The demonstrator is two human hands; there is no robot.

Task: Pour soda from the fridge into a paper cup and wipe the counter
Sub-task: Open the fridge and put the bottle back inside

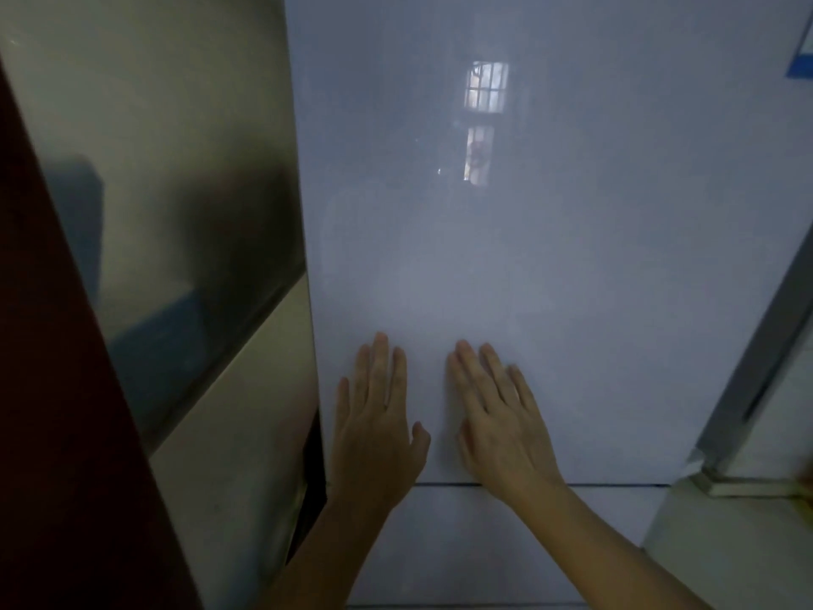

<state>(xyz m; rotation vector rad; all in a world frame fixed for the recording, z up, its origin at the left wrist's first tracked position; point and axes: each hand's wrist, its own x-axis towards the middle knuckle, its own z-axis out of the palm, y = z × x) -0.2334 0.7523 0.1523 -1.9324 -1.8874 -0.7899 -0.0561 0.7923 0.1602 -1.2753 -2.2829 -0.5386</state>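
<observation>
fridge door (550, 257): shut, pale and glossy, filling the view
left hand (374, 429): flat, fingers spread, pressed on the door's lower part, holding nothing
right hand (501, 424): same, just beside the left
soda: nowhere visible

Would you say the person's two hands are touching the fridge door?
Touching. The head view shows the left hand and right hand laid flat, fingers spread, on the pale fridge door, with no gap visible beneath them.

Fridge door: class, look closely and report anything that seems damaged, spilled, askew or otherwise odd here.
Nothing stands out. The fridge door looks clean and undamaged, with both the left hand and right hand flat against it. Only a window reflection shows.
</observation>
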